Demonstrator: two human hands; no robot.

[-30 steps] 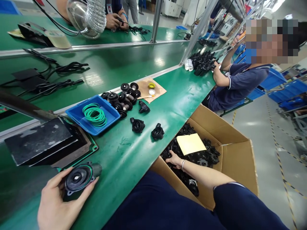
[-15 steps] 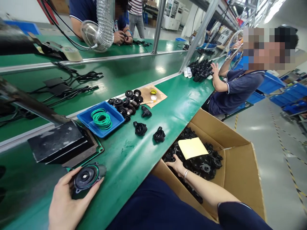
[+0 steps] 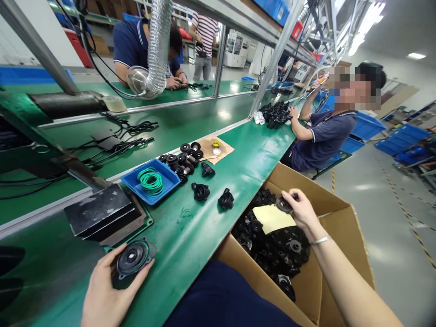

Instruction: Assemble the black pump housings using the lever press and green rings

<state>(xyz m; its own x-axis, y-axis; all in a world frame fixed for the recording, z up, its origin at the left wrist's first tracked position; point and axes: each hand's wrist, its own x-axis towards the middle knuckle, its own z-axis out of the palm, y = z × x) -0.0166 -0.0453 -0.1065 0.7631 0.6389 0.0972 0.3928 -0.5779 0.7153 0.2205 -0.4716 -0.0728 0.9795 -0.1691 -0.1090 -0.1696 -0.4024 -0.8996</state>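
Observation:
My left hand (image 3: 114, 288) grips a round black pump housing (image 3: 133, 258) at the near edge of the green bench, thumb and fingers on opposite sides. A green sealing ring runs around the housing's face. Over the cardboard box (image 3: 335, 240), my right hand (image 3: 300, 210) pinches a round dark ring-like part (image 3: 283, 204) at its rim. Below it lies a yellow paper sheet (image 3: 270, 219) on a heap of black plastic parts (image 3: 272, 250). Two black housings (image 3: 225, 199) and a smaller black fitting (image 3: 207, 170) sit on the bench between my hands.
A blue tray (image 3: 127, 181) holds green rings (image 3: 150, 181). Behind it lie black rotors (image 3: 185, 159) and cardboard with a small yellow pot (image 3: 215, 144). A black metal press block (image 3: 102, 211) stands beyond my left hand. Co-workers (image 3: 323, 131) sit along the benches.
My right hand has risen out of the heap and moved right, now with a round part in it. The paper sheet has shifted slightly. My left hand still holds the housing; the view has tilted up.

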